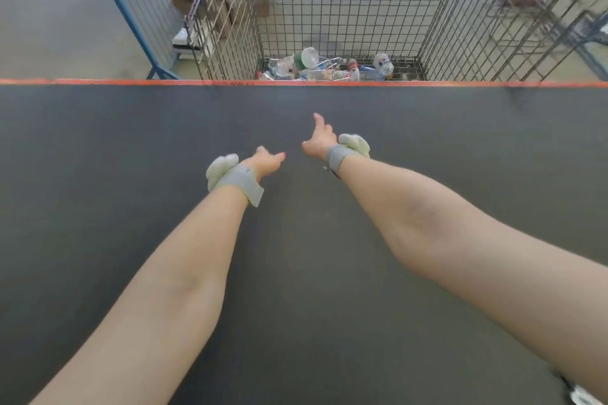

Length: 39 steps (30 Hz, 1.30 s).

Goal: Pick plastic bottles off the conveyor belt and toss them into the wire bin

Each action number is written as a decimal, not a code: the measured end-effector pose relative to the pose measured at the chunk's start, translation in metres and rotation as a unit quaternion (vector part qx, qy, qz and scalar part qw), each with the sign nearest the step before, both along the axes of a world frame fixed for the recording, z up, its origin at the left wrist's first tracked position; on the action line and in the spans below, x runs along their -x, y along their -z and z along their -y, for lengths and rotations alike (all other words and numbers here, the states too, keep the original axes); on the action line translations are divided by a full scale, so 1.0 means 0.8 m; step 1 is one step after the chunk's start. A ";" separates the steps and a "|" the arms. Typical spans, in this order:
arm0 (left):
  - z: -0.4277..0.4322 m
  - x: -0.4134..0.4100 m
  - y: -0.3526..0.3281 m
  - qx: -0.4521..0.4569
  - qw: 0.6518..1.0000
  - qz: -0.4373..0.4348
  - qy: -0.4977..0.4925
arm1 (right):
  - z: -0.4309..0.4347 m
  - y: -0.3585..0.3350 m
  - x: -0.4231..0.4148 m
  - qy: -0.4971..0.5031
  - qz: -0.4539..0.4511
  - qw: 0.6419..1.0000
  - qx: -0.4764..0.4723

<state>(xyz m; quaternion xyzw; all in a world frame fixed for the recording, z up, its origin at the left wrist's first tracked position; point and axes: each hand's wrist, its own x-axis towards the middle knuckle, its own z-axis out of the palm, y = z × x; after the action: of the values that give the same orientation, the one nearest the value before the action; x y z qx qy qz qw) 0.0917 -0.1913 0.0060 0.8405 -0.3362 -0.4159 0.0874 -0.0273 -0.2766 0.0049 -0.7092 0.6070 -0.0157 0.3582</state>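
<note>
Head view: left hand and right hand stretch forward, empty, over belt.

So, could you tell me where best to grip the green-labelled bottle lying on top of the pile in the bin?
Probably round the clear body of the green-labelled bottle, coming from above through the open top of the wire bin: it lies tilted atop the other bottles, and mesh walls block the sides.

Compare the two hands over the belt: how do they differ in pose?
The right hand reaches farther toward the wire bin than the left hand. The right hand has one finger raised; the left hand has none. Both hold nothing and wear grey wrist straps.
</note>
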 end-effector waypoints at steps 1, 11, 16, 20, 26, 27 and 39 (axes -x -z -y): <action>-0.029 0.004 0.002 -0.012 1.000 0.014 0.014 | -0.023 0.006 0.007 -0.018 -0.018 1.000 -0.014; -0.278 0.005 0.006 -0.099 0.987 0.102 0.080 | -0.257 0.031 0.084 -0.154 -0.123 0.972 -0.125; -0.356 0.008 0.025 -0.127 0.982 0.123 0.063 | -0.353 0.071 0.103 -0.188 -0.110 0.953 -0.209; -0.394 0.018 0.035 -0.135 0.977 0.143 0.078 | -0.392 0.090 0.127 -0.209 -0.228 0.934 -0.179; -0.420 0.005 0.035 -0.074 0.980 0.181 0.024 | -0.382 0.050 0.107 -0.130 -0.146 0.969 -0.151; -0.421 0.004 0.035 -0.069 0.980 0.186 0.019 | -0.381 0.045 0.101 -0.137 -0.130 0.971 -0.148; -0.465 -0.028 0.050 -0.092 0.979 0.180 -0.012 | -0.426 0.053 0.048 -0.302 -0.142 0.930 -0.157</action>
<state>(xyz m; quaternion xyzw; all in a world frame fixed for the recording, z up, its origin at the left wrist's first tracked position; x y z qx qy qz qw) 0.1143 0.1810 -0.0338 0.9101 -0.2961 -0.2859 -0.0475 -0.0657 0.0638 -0.0371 -0.7883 0.4034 0.2897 0.3632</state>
